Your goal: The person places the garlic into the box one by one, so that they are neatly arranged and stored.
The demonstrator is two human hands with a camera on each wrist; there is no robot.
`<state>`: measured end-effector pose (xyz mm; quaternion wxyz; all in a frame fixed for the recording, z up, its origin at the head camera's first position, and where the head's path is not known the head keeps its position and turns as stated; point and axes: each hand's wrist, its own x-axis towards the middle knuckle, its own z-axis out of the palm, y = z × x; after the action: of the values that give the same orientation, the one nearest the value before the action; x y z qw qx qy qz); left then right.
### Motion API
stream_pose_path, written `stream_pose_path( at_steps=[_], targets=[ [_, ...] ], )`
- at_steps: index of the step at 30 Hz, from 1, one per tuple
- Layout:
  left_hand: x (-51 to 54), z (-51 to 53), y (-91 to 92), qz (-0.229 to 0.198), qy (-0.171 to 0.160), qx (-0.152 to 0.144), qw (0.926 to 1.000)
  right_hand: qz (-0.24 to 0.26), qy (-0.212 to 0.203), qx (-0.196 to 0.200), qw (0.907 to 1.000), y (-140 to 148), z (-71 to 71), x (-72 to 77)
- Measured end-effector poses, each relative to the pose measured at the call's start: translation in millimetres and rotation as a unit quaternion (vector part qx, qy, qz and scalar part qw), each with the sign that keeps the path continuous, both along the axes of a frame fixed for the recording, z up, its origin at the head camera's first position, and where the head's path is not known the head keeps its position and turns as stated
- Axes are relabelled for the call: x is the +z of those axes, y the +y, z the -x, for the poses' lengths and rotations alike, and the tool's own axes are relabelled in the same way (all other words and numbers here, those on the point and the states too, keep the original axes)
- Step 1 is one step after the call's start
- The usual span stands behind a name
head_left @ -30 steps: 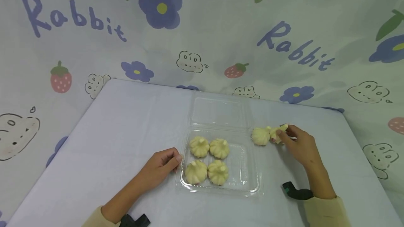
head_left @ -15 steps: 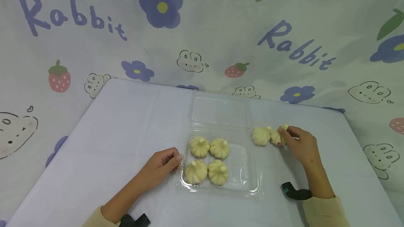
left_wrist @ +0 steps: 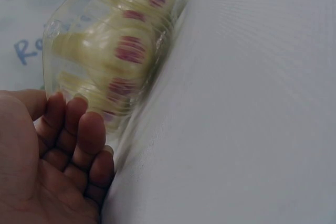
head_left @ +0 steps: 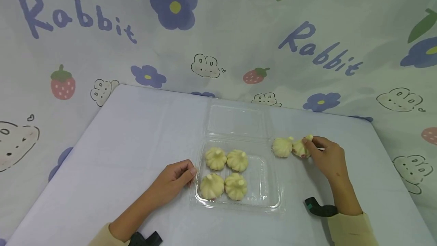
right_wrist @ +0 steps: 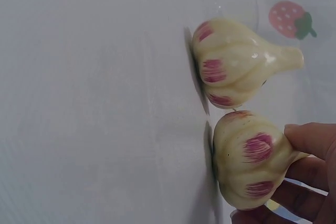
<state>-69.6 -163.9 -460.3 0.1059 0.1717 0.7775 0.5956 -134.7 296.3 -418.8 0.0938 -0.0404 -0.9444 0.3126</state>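
My left hand (head_left: 174,181) pinches the left rim of the clear plastic box (head_left: 264,177); the left wrist view shows thumb and fingertips at the wall of the box (left_wrist: 52,30). Several cream garlic bulbs (head_left: 212,186) stand in its left part, stems up. Right of the box, my right hand (head_left: 327,158) holds a garlic bulb (head_left: 300,149) by its stem. Another bulb (head_left: 282,147) sits just left of it. In the right wrist view, the held bulb (right_wrist: 252,161), with purple patches, is beside the second bulb (right_wrist: 231,64).
The box's clear lid (head_left: 239,120) lies folded back behind it on the white tablecloth (head_left: 153,124). A printed curtain (head_left: 225,29) hangs behind the table. Black wrist devices show at the left (head_left: 146,239) and right (head_left: 321,207) cuffs.
The bulb in my right hand has tipped more upright and shifted slightly right along with the hand. My left hand stays at the box rim.
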Motion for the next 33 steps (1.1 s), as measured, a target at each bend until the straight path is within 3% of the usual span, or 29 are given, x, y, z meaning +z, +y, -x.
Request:
stream_pose_path(
  at_steps=[14,24,33],
  targets=[
    [0.8,-0.3,0.0,0.006,0.000,0.002,1.0000,-0.002,-0.001,0.003,1.0000,0,0.7,1.2],
    [3.0,-0.6,-0.3,0.010,0.001,0.003,0.9999,0.007,0.007,-0.005,0.9999,0,-2.3,11.5],
    [3.3,-0.3,0.9,0.008,0.005,0.002,1.0000,0.016,0.040,-0.006,0.9990,-7,-8.0,24.6]
  ],
)
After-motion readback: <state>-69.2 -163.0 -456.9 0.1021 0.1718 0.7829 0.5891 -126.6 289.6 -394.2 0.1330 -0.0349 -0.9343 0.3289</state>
